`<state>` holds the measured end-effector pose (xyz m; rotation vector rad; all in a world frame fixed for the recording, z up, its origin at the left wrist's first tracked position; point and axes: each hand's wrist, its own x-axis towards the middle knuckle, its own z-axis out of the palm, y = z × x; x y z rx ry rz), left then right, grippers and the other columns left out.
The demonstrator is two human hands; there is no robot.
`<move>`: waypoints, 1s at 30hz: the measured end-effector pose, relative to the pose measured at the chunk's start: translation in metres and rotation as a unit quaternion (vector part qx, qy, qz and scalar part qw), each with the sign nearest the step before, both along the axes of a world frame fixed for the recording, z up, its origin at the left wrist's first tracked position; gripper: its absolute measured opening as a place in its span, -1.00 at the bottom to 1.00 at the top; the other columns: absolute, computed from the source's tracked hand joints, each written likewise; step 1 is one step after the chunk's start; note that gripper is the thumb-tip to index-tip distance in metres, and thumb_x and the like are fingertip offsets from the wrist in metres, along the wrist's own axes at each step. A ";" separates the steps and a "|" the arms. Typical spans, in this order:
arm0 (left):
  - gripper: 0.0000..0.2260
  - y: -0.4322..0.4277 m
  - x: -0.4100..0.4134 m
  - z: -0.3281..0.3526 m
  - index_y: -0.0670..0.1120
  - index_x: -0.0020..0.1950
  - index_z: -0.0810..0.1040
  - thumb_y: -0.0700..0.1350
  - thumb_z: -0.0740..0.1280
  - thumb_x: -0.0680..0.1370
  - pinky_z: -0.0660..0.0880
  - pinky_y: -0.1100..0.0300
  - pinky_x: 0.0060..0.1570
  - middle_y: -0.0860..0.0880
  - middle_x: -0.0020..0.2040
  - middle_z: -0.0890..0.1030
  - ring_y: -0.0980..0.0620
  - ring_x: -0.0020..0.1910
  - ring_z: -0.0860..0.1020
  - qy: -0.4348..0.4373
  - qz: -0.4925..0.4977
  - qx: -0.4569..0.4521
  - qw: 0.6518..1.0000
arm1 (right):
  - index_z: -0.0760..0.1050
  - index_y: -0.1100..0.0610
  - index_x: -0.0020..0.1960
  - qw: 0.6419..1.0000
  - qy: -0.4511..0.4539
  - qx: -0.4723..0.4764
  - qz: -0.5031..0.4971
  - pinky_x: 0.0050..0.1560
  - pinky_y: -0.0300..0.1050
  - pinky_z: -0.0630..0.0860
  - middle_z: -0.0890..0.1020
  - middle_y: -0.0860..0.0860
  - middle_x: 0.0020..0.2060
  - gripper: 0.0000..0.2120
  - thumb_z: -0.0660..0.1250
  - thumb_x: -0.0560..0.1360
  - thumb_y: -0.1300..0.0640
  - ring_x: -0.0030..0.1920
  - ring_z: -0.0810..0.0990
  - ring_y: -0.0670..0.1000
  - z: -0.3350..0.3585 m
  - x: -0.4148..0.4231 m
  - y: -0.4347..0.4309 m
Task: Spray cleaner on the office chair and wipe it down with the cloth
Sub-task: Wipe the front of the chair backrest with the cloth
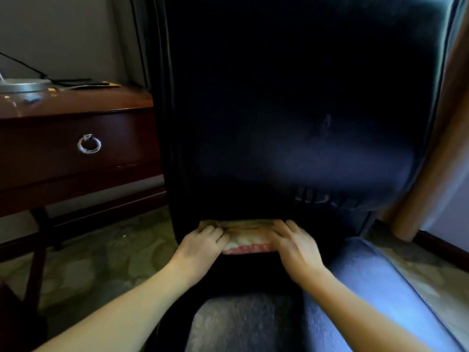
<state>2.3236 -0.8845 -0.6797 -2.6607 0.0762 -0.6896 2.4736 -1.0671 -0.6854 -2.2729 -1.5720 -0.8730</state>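
Patterned greenish carpet (101, 252) fills the lower left of the frame, below a dark wooden desk (73, 138) with a ring-pull drawer at the left edge. Across the centre and right stands the black office chair (291, 110), its backrest dominating the picture. At lower centre, where backrest meets seat, a pale cloth (245, 240) with a pink edge lies pressed against the chair. Both hands rest on it: left hand (200, 246) with fingers curled over its left end, right hand (297, 246) with fingers flatter on its right end.
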 end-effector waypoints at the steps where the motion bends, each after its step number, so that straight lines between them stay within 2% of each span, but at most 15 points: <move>1: -0.69 0.001 0.002 -0.001 -0.06 -0.15 0.67 -0.17 0.13 0.34 0.52 0.22 -0.35 -0.01 -0.22 0.63 -0.01 -0.25 0.61 0.006 0.005 -0.003 1.000 | 0.59 -0.03 -0.02 1.000 0.012 0.009 -0.013 -0.27 -0.14 0.52 0.54 -0.05 -0.09 -0.72 0.14 0.40 0.05 -0.16 0.48 0.04 -0.002 -0.003 0.000; 3: -0.71 0.002 0.000 0.003 -0.07 -0.15 0.65 -0.17 0.13 0.38 0.53 0.17 -0.31 -0.02 -0.23 0.61 -0.03 -0.27 0.59 0.001 -0.008 0.013 1.000 | 0.59 0.02 -0.08 1.000 -0.003 0.024 -0.005 -0.30 -0.15 0.45 0.54 -0.03 -0.18 -0.75 0.15 0.39 0.08 -0.20 0.47 0.03 0.002 -0.009 -0.004; 7: -0.78 -0.018 -0.012 0.035 -0.10 -0.11 0.62 -0.26 0.18 0.47 0.51 0.09 -0.24 -0.05 -0.23 0.56 -0.06 -0.28 0.53 -0.067 -0.059 0.024 0.996 | 0.59 0.12 -0.04 0.997 -0.041 0.063 0.028 -0.33 -0.08 0.40 0.47 0.06 -0.25 -0.79 0.22 0.41 0.22 -0.27 0.44 0.11 0.032 -0.015 -0.036; 10: -0.88 -0.044 -0.005 0.081 -0.11 -0.14 0.55 -0.31 0.29 0.47 0.48 0.07 -0.25 -0.08 -0.22 0.52 -0.07 -0.28 0.48 -0.124 -0.090 0.027 0.988 | 0.61 0.12 -0.06 0.991 -0.082 0.104 0.006 -0.31 -0.06 0.29 0.41 0.07 -0.30 -0.82 0.27 0.43 0.28 -0.29 0.38 0.11 0.081 -0.014 -0.066; 12: -0.88 -0.060 0.005 0.121 -0.12 -0.16 0.52 -0.34 0.30 0.46 0.49 0.03 -0.21 -0.12 -0.21 0.52 -0.11 -0.26 0.49 -0.162 -0.103 0.034 0.981 | 0.62 0.09 -0.04 0.985 -0.116 0.126 -0.008 -0.27 -0.04 0.30 0.42 0.08 -0.31 -0.79 0.23 0.47 0.24 -0.28 0.38 0.12 0.126 -0.012 -0.087; 16: -0.88 -0.091 0.031 0.210 -0.15 -0.18 0.51 -0.36 0.31 0.43 0.52 -0.04 -0.11 -0.17 -0.19 0.52 -0.18 -0.15 0.53 -0.223 -0.113 0.048 0.967 | 0.61 0.14 -0.02 0.974 -0.166 0.152 -0.029 -0.13 0.03 0.40 0.48 0.14 -0.23 -0.80 0.28 0.40 0.23 -0.13 0.41 0.16 0.212 0.004 -0.117; 19: -0.85 -0.099 0.060 0.253 -0.19 -0.13 0.49 -0.38 0.35 0.38 0.52 0.00 -0.18 -0.19 -0.13 0.51 -0.20 -0.12 0.52 -0.235 -0.098 0.062 0.965 | 0.56 0.23 -0.01 0.972 -0.166 0.163 -0.040 0.01 0.07 0.44 0.54 0.19 -0.01 -0.80 0.31 0.39 0.35 0.08 0.41 0.19 0.250 0.024 -0.116; 23: -0.63 -0.094 0.095 0.241 -0.13 0.02 0.42 -0.37 0.45 0.32 0.48 0.03 -0.21 -0.20 0.01 0.51 -0.21 -0.05 0.50 -0.193 -0.046 0.074 0.977 | 0.53 0.24 0.10 0.982 -0.141 0.124 -0.004 -0.10 0.11 0.54 0.52 0.22 0.18 -0.69 0.20 0.41 0.43 0.13 0.44 0.26 0.244 0.055 -0.094; 25: -0.67 -0.086 0.104 0.217 -0.14 0.08 0.45 -0.36 0.40 0.38 0.52 -0.02 -0.15 -0.22 0.07 0.54 -0.24 -0.03 0.52 -0.200 -0.047 0.084 0.975 | 0.53 0.22 0.15 0.984 -0.128 0.124 0.010 -0.04 0.17 0.54 0.52 0.23 0.18 -0.67 0.24 0.43 0.41 0.11 0.44 0.27 0.218 0.068 -0.083; 28: -0.76 -0.072 0.105 0.177 -0.15 0.16 0.50 -0.31 0.29 0.50 0.55 -0.02 -0.07 -0.24 0.15 0.56 -0.25 0.04 0.56 -0.225 -0.050 0.100 0.968 | 0.57 0.21 0.13 0.978 -0.112 0.178 0.007 0.00 0.14 0.52 0.54 0.22 0.16 -0.71 0.14 0.52 0.28 0.12 0.37 0.21 0.178 0.077 -0.066; 30: -0.80 -0.067 0.100 0.143 -0.15 0.14 0.56 -0.25 0.24 0.56 0.55 0.00 -0.05 -0.22 0.13 0.58 -0.22 0.04 0.58 -0.227 -0.058 0.103 0.967 | 0.59 0.19 0.11 0.975 -0.116 0.192 0.004 -0.04 0.15 0.54 0.55 0.22 0.17 -0.75 0.21 0.51 0.28 0.13 0.36 0.20 0.151 0.077 -0.058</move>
